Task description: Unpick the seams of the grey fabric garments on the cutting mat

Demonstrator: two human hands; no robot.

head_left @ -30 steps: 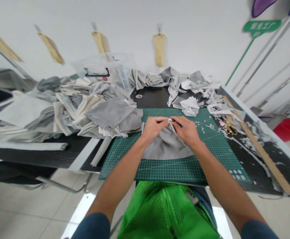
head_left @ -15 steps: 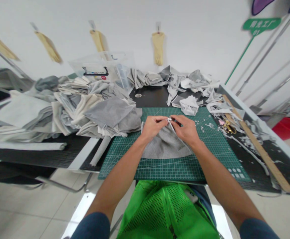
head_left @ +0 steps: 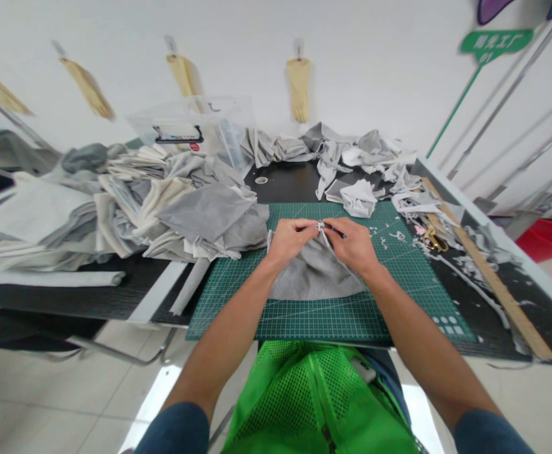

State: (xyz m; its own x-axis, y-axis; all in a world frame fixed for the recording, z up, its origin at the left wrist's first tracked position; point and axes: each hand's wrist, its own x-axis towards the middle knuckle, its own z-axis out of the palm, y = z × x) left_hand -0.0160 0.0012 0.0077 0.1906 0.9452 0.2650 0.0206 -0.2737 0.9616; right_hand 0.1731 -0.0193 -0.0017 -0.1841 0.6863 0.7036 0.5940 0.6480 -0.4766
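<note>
A piece of grey cloth [head_left: 311, 277] lies partly on the green cutting mat [head_left: 228, 296], its far edge gathered up at a whitish bunch between my fingertips. Closed in a pinch, my left hand [head_left: 291, 241] grips this edge from the left. My right hand [head_left: 354, 243] pinches the same spot from the right, its fingertips close to the left ones. Something small and dark shows at the right fingertips, too small to name. The lower part of the cloth spreads toward me, flat on the mat.
Grey and cream fabric pieces [head_left: 209, 214] are heaped on the left. Behind them stands a clear plastic box [head_left: 223, 129]. On the right lie a wooden ruler [head_left: 493, 271], gold-handled scissors [head_left: 434, 239] and fabric scraps. A roll of tape [head_left: 261, 180] rests beyond the mat.
The view has shifted slightly. Both hands keep pinching the cloth's edge at nearly the same place, with only small finger movements.
</note>
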